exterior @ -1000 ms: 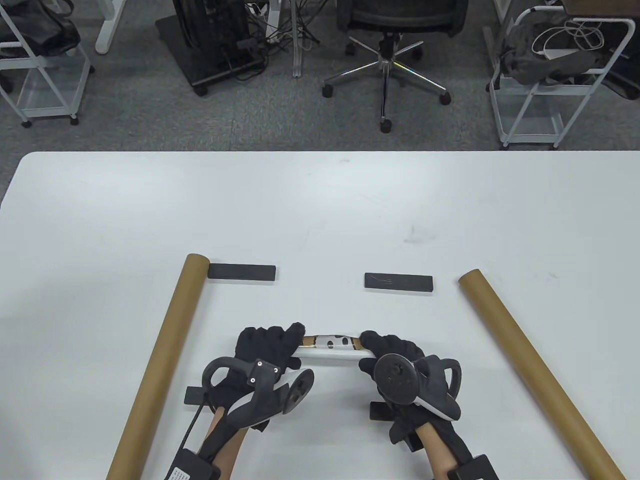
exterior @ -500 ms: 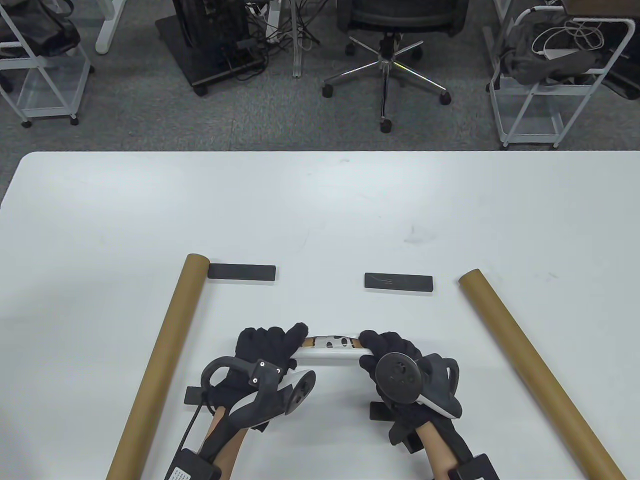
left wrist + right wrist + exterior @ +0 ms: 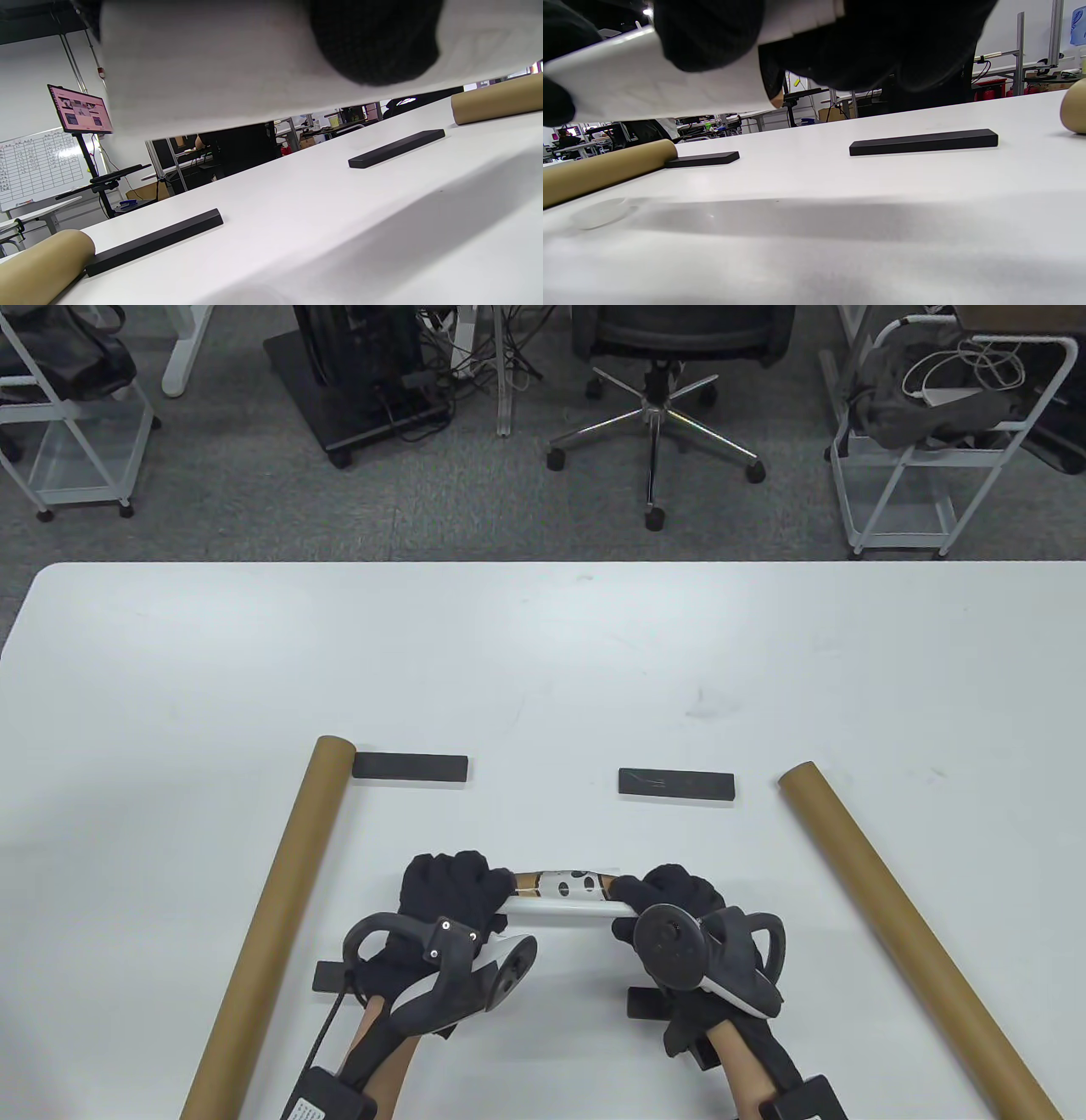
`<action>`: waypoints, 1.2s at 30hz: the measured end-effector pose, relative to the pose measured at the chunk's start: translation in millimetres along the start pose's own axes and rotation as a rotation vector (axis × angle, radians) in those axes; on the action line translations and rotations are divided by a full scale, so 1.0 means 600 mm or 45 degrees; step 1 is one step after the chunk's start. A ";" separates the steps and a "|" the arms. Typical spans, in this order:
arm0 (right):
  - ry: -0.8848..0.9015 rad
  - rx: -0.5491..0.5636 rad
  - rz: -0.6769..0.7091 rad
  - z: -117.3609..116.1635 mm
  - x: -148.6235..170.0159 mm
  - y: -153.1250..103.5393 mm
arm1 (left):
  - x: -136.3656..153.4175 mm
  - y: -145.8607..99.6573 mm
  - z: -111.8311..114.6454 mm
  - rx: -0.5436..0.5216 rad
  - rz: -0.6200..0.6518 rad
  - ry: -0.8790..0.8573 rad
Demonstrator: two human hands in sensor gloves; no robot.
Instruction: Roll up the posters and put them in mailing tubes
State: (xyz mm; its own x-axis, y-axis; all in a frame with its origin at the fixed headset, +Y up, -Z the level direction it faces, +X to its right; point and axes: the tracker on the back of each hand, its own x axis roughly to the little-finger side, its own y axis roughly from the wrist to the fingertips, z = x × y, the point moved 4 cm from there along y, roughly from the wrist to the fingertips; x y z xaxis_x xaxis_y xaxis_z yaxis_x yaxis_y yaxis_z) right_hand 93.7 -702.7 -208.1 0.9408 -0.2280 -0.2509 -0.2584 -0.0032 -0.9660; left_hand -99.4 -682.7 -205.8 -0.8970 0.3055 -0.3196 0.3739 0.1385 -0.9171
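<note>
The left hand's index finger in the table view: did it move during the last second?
Yes. The left hand has curled its index finger onto the rolled poster, drawing the tip back leftward, away from the right black bar.

The rolled paper poster (image 3: 560, 897) is white on its outer surface; its upper edge shows a tan band and a white patch with black spots. The left hand (image 3: 450, 891) and right hand (image 3: 674, 899) wear black knit gloves, each with a black tracker bearing a white panel. The two long cardboard mailing tubes, left (image 3: 271, 925) and right (image 3: 908, 933), are plain kraft brown with no print. The flat rectangular bars (image 3: 410, 768) (image 3: 676, 785) are matte black. The smooth tabletop (image 3: 543, 661) is white with faint grey smudges. The floor carpet (image 3: 254, 509) beyond is speckled grey.
</note>
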 end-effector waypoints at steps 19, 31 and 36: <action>0.113 -0.052 0.030 -0.003 0.003 0.001 | 0.003 0.001 0.000 0.017 0.003 -0.041; -0.015 0.011 -0.001 -0.001 0.003 0.000 | 0.001 0.001 0.002 0.025 0.006 -0.040; -0.052 0.027 -0.015 0.002 0.003 0.000 | 0.002 0.000 0.000 0.004 -0.004 -0.026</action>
State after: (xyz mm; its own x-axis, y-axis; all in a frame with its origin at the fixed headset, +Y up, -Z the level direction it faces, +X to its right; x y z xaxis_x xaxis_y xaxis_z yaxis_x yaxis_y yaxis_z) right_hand 95.5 -701.9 -208.8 0.9520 -0.1883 -0.2412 -0.2427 0.0150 -0.9700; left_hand -100.6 -682.5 -206.6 -0.9028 0.2859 -0.3213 0.3703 0.1366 -0.9188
